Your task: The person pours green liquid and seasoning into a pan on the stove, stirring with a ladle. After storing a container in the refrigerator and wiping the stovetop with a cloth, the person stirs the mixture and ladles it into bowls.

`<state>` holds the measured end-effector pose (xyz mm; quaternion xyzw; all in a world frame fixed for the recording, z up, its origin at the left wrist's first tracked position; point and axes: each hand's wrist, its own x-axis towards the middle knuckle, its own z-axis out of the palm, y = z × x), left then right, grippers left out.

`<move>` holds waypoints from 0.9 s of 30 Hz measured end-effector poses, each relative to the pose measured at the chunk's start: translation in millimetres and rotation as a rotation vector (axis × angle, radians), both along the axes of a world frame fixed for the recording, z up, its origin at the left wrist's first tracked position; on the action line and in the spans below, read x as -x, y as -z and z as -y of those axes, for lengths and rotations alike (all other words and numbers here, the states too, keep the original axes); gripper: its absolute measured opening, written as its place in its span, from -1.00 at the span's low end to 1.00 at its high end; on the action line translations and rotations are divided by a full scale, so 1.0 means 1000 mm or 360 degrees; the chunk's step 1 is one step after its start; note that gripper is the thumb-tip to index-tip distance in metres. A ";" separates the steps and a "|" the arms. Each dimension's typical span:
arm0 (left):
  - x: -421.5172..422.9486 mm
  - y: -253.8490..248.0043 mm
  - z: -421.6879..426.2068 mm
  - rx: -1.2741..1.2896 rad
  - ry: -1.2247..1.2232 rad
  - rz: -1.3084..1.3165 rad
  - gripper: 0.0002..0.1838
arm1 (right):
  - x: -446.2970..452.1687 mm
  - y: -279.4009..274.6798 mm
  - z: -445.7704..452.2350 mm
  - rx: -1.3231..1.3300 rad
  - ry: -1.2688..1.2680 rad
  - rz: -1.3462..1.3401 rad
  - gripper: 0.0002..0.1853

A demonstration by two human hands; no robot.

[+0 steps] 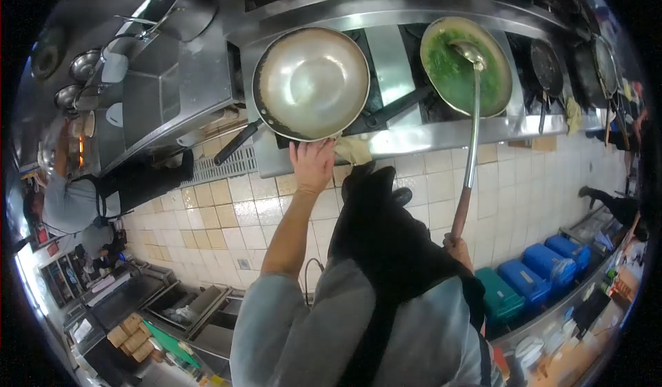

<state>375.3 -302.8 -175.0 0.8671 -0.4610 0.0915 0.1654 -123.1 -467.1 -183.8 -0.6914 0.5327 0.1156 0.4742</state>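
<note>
My left hand (pixel 314 165) is at the stove's front edge, just below the rim of a large empty wok (pixel 310 80). Its fingers look stretched out and a little apart, with the tips partly hidden at the rim. Beside it, a yellowish cloth (pixel 354 150) hangs over the edge. My right hand (pixel 458 250) grips the wooden handle of a long ladle (pixel 474 135). The ladle's bowl rests in green leafy food and liquid inside a second pan (pixel 507 92) on the right burner; faint steam hazes it.
More pans (pixel 546 70) sit farther right on the stove. A steel sink counter (pixel 155 104) and a saucepan (pixel 186 14) are at the left, where a co-worker (pixel 72 204) stands. Blue bins (pixel 548 266) and a green bin (pixel 498 296) line the right rear. The floor (pixel 241 211) is tiled.
</note>
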 end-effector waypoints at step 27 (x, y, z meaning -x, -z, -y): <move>-0.360 -0.141 -0.129 0.0236 -0.0326 -0.0126 -0.63 | -0.209 0.002 -0.117 -0.0068 0.0131 0.0259 -0.66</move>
